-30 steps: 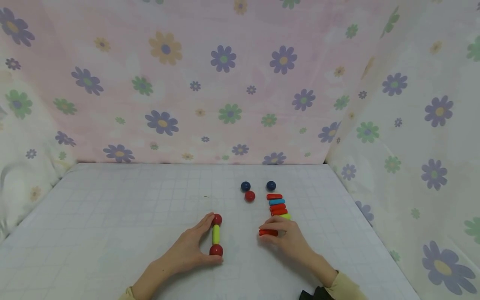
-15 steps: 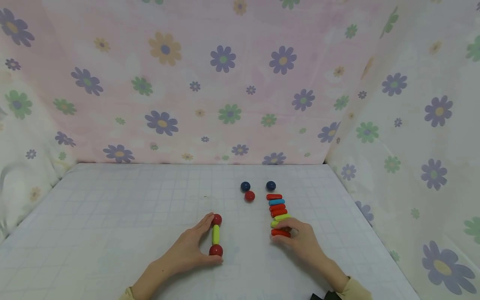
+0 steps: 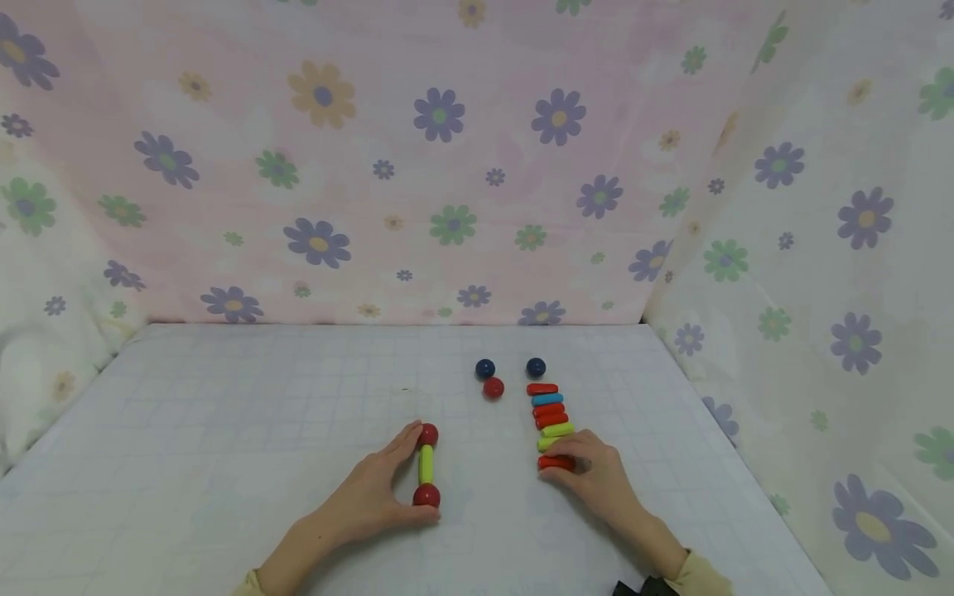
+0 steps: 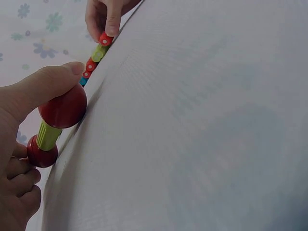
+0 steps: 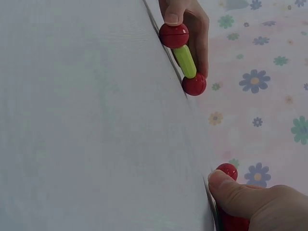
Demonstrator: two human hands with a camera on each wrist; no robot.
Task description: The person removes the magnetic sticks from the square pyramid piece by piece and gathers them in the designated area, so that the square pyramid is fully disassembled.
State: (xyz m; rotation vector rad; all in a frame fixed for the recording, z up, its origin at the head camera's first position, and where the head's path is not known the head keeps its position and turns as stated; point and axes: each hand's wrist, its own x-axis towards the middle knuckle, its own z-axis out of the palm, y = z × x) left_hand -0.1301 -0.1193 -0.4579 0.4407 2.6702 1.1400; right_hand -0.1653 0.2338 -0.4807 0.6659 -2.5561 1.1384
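Note:
My left hand (image 3: 365,497) holds a small dumbbell-shaped piece lying on the table, thumb at the near red ball (image 3: 426,497) and fingers at the far red ball (image 3: 428,434). A lime-green rod (image 3: 426,465) stands between the two balls, all in one line. Between thumb and fingers, my right hand (image 3: 604,476) pinches a red rod (image 3: 550,463) at the near end of a row of rods. In the left wrist view that red rod (image 4: 105,39) shows end-on with a pale centre. The right fingers partly hide a lime rod (image 3: 547,444) just beyond it.
Farther along the row lie another lime rod (image 3: 557,430), several red rods (image 3: 542,389) and a blue rod (image 3: 547,400). Behind are two dark blue balls (image 3: 536,367) and a loose red ball (image 3: 493,388). A flowered curtain (image 3: 455,190) bounds the white table (image 3: 261,414).
My right hand carried the red rod rightward to the near end of the row, then stayed there. The left hand kept its hold. The head view shifted slightly.

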